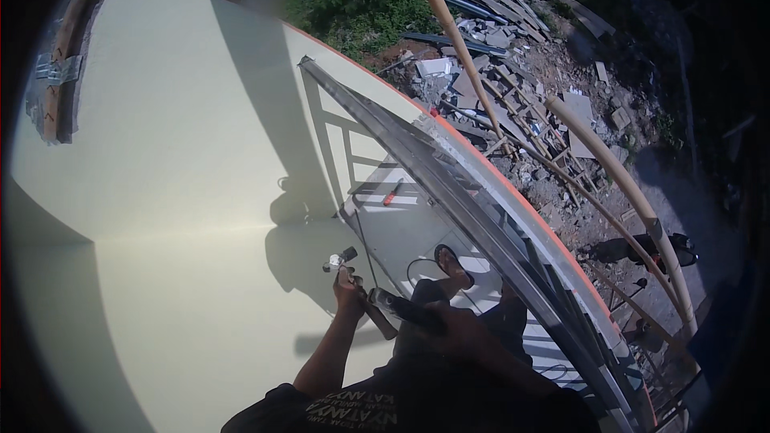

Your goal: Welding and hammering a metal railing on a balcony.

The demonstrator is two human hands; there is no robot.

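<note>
My left hand [349, 297] is closed on a small black-and-silver fitting [343, 257], held up before the pale cream wall [176, 120]. A dark cylindrical piece [378, 324] hangs beside that hand; whether it is gripped too, I cannot tell. My right hand [449, 321] is wrapped round a black elongated tool [401, 307], whose front end is near my left hand. A long grey metal frame [397, 152] slants past my right side, and a red-handled tool [393, 192] lies on the grey platform [421, 232] beyond my hands.
An orange-edged rim [529, 216] borders the drop at the right. Beyond it are bamboo poles [601, 148], rubble and boards [489, 72], greenery [345, 0] and a parked motorbike [670, 250]. My sandalled foot [449, 261] rests near a thin cable. A taped post [60, 88] stands at upper left.
</note>
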